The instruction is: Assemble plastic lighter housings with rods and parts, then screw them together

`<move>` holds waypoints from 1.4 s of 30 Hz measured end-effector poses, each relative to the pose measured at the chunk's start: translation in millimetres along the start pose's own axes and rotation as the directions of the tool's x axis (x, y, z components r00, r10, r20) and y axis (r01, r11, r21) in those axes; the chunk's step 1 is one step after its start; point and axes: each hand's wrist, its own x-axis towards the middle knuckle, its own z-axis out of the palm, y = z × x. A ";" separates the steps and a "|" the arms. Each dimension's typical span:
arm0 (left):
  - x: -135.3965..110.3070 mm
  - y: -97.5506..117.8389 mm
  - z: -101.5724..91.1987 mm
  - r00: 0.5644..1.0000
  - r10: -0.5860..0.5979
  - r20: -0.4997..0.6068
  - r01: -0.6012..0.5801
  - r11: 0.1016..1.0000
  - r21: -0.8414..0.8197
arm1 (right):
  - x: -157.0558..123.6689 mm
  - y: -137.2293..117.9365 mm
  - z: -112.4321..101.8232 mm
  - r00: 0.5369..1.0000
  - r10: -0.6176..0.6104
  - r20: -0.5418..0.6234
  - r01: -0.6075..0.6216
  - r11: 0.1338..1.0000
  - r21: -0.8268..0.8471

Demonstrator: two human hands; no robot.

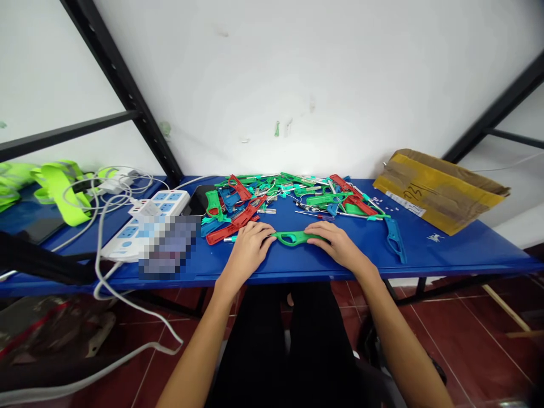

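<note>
Gripping a green handle (293, 238) by both ends: fingers (263, 231) of the left hand (247, 252) bent narrow over its left tip, fingers (322, 229) of the right hand (339, 245) folded just as close over its right end, both palms down. Lying flat on the blue desk (450, 258), near the front edge, with its oval hole showing between the two hands. Just behind, a heap of parts (293, 195) in red, green and blue, mixed with thin metal rods. To the right of the right hand, apart from the heap, a lone blue handle (395, 238); beyond that, a cardboard box (442, 190) lying tilted by the wall. To the left, a white power strip (148, 218) with white cables (106, 190), then neon-yellow straps (59, 190) at the far end.
</note>
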 end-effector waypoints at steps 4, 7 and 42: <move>1.0 -0.1 0.0 1.000 -0.023 -0.002 0.023 1.000 -0.020 | -0.6 -0.5 0.6 1.000 0.018 0.013 -0.018 1.000 0.014; 1.8 -0.2 -0.2 0.999 -0.041 -0.005 0.041 0.998 -0.037 | -0.5 0.2 1.4 0.999 0.024 0.039 -0.026 0.999 0.032; -85.2 113.9 23.1 0.790 -0.612 0.041 0.366 0.417 -0.832 | -47.3 -29.6 -16.3 0.996 0.041 -0.084 -0.049 0.995 -0.085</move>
